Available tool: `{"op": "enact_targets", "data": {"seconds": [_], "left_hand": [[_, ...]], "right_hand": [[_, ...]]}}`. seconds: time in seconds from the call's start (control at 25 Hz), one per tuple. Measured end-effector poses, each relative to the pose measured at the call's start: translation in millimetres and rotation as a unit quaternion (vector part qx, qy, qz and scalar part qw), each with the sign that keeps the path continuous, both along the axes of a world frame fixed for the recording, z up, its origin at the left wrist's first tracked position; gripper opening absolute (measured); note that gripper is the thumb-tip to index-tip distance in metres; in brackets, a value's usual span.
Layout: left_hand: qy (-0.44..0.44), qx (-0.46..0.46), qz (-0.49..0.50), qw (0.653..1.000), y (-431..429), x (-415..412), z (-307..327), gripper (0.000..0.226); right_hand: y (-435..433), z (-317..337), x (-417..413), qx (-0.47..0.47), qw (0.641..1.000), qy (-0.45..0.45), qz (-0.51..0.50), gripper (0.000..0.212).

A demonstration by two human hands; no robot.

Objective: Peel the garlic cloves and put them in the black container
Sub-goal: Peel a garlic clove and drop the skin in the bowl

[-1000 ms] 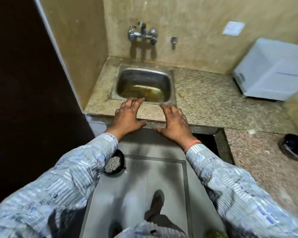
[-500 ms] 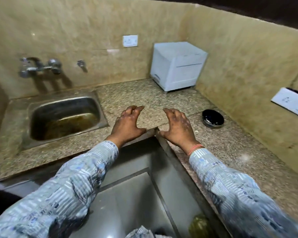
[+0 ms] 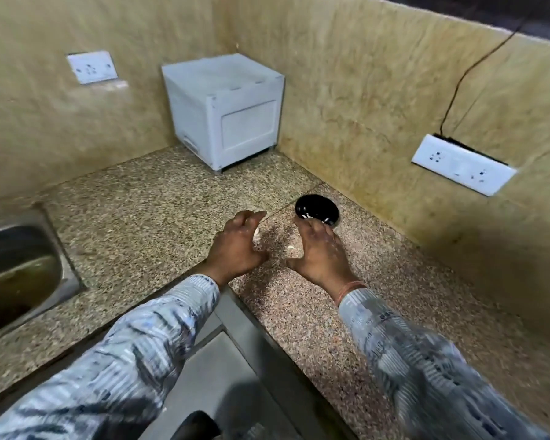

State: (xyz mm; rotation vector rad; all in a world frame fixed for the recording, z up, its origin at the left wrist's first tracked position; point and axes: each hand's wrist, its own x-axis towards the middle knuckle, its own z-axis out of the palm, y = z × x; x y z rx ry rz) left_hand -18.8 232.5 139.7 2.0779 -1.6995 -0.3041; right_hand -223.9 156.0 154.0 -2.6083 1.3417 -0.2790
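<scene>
Left grip [image 3: 235,246] and right grip [image 3: 319,252] hovering over tabletop [image 3: 140,217], fingers loosely spread, holding nothing. Garlic cloves [image 3: 291,248] lying on tabletop between them. Black container [image 3: 316,208] sitting just beyond right grip's fingertips, near wall.

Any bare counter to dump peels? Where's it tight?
Bare granite between the sink and the left hand, up to the white box. Also right of the right hand, toward the wall socket. Tight: between the hands, where garlic cloves lie, and at the black container just beyond the right hand.
</scene>
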Motion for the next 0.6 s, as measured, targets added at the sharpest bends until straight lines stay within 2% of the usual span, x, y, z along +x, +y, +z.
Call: {"op": "enact_targets", "data": {"seconds": [0.4,0.48,0.6], "left_hand": [[0.014,0.08,-0.12,0.989,-102.7,42.6,-80.3,0.101],[0.013,0.105,-0.156,0.982,-121.9,55.9,-97.8,0.1],[0.017,0.125,-0.181,0.975,-141.9,69.9,-122.2,0.097]], "right_hand": [[-58.8,-88.5,31.6,0.105,0.985,-0.014,-0.138,0.097],[-70.9,-109.4,41.6,0.129,0.979,-0.021,-0.158,0.087],[-85.6,-138.3,54.5,0.166,0.968,-0.037,-0.183,0.062]]}}
